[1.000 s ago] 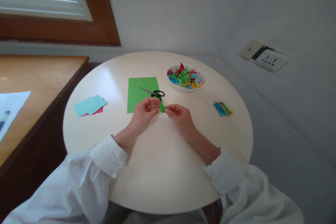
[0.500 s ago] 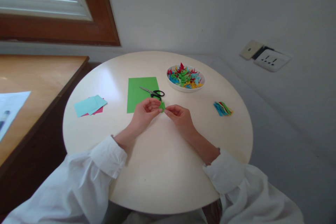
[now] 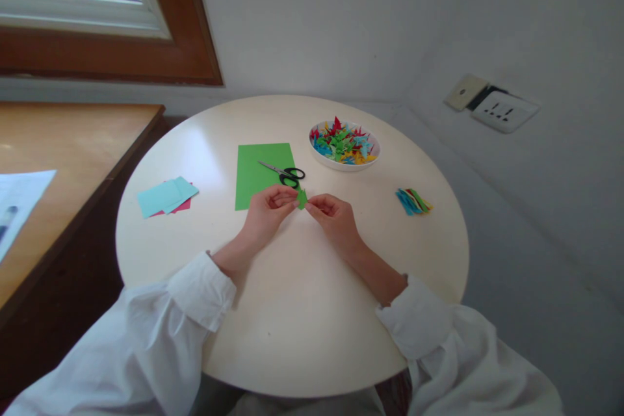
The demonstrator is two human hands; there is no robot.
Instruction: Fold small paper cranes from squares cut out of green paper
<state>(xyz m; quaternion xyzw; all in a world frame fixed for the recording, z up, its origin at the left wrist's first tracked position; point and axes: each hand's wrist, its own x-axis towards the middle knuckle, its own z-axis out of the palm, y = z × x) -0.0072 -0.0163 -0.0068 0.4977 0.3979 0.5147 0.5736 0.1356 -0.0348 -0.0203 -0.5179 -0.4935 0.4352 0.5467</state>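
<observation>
A small folded piece of green paper (image 3: 301, 199) is held between my two hands over the middle of the round table. My left hand (image 3: 270, 209) pinches its left side with thumb and fingers. On the right side, the thumb and fingertips of my right hand (image 3: 333, 216) grip its edge. Just beyond my left hand, black-handled scissors (image 3: 287, 175) rest partly on a green sheet of paper (image 3: 251, 169), their blades pointing left. Too little of the folded piece shows between my fingers to make out its full shape.
A white bowl (image 3: 344, 167) full of small colourful folded paper figures stands at the back of the white table (image 3: 292, 331). Light blue and pink paper pieces (image 3: 168, 196) lie at left, coloured paper strips (image 3: 413, 201) at right. A wooden desk (image 3: 73, 143) is beyond the left edge.
The left fingers have shifted slightly on the folded green paper, and a little more of it shows. Otherwise both hands stay in place.
</observation>
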